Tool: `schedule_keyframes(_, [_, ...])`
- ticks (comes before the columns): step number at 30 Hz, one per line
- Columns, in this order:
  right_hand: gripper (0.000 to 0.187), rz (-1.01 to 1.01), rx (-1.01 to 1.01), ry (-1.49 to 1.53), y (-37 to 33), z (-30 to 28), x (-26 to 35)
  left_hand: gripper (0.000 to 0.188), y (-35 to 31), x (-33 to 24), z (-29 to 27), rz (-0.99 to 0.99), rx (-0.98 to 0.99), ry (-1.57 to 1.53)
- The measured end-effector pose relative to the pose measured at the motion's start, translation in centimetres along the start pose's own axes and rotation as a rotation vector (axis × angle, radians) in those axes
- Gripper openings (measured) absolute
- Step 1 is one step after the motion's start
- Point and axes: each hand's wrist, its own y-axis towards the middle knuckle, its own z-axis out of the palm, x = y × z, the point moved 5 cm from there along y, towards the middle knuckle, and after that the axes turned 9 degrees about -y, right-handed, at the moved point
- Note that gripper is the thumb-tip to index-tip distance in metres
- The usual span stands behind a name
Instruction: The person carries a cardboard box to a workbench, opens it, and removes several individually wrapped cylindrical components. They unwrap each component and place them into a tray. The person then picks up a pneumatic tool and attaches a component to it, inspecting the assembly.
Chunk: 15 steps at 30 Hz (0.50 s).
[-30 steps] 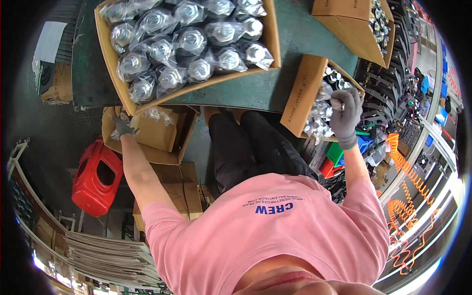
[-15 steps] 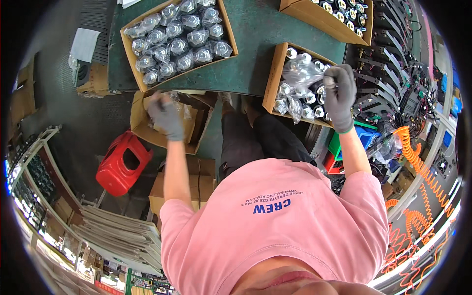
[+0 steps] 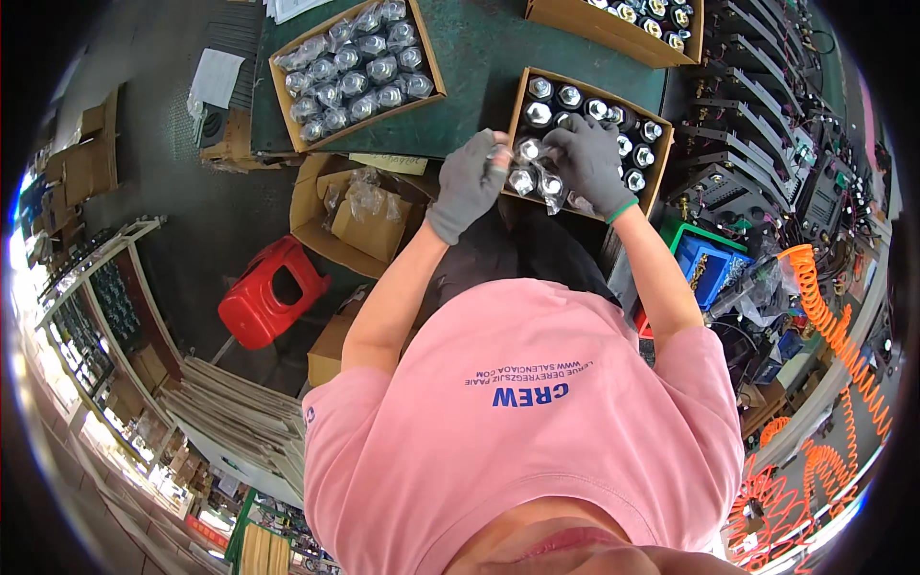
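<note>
My left hand [image 3: 467, 187], in a grey glove with bare fingertips, is at the left rim of a cardboard box [image 3: 659, 187]. Its fingers are bent but apart, beside a shiny hex-headed metal part [image 3: 528, 149]; I see nothing held in them. Over the same box, my right hand [image 3: 591, 165], also gloved, has its fingers closed on a clear plastic bag [image 3: 552, 192] around parts at the near left. Its fingertips are partly hidden. Several bare parts with silver hex tops and dark bodies [image 3: 570, 96] stand upright in the box's far rows.
A second box [image 3: 440, 84] of plastic-wrapped parts stands left on the green table [image 3: 479, 57]; a third box [image 3: 613, 38] is at the far right. Below the table edge, an open carton [image 3: 321, 225] contains crumpled plastic [image 3: 366, 196]. A red stool [image 3: 259, 316] stands left, orange coiled hoses [image 3: 815, 287] hang right.
My left hand has moved right, from above the open carton to the parts box. My right hand has come left and down over the box. Plastic that covered the middle parts is gone from there.
</note>
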Motion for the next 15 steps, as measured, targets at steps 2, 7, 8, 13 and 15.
schedule_keyframes(2, [0.015,0.009,-0.069,0.119,0.2,-1.4,0.1,0.029,0.8,-1.7,1.2,0.010,0.066,0.147])
schedule_keyframes(7, [0.038,-0.018,-0.161,0.293,-0.8,-4.7,0.6,0.030,1.0,0.3,2.6,0.059,0.055,0.306])
schedule_keyframes(8, [0.055,-0.002,-0.149,0.268,-1.8,-4.0,0.1,0.025,1.2,-0.3,1.6,0.073,-0.038,0.207])
schedule_keyframes(13, [0.037,-0.038,0.243,0.007,-5.3,0.3,1.4,0.023,0.9,-1.5,-0.2,0.125,-0.012,0.024])
schedule_keyframes(15, [0.028,-0.035,0.225,0.143,-5.9,1.7,1.2,0.028,-0.7,0.5,0.6,-0.074,0.112,0.048])
